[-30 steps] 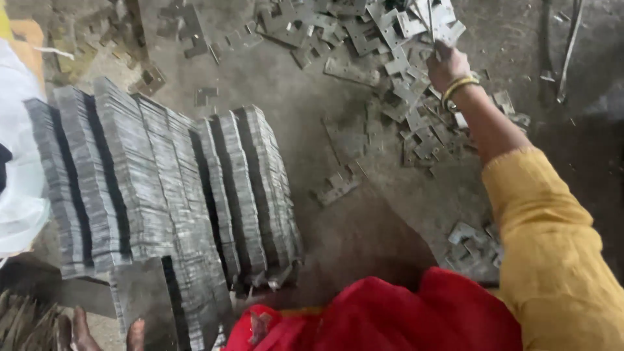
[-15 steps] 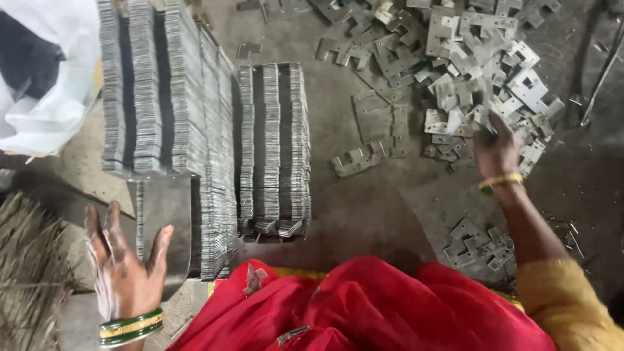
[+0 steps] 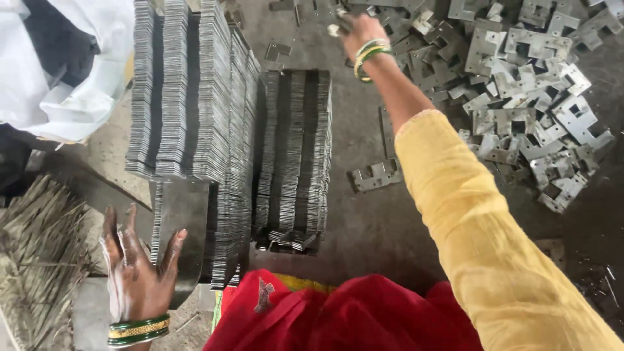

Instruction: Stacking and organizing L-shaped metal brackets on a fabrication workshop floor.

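Grimy grey concrete floor [image 3: 383, 227], white sack [image 3: 71, 71] at left, straw-like bundle [image 3: 39, 260] beside it

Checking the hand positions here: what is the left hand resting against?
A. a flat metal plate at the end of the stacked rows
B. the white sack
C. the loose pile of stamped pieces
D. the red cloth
A: the left hand lies with fingers spread against the flat metal plate capping the stacked rows.

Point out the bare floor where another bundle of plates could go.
Bare floor lies between the short stack and the yellow sleeve, with one loose plate at its top edge. Right of the sleeve, the scattered pile crowds everything. The left hand braces the tall stacks.
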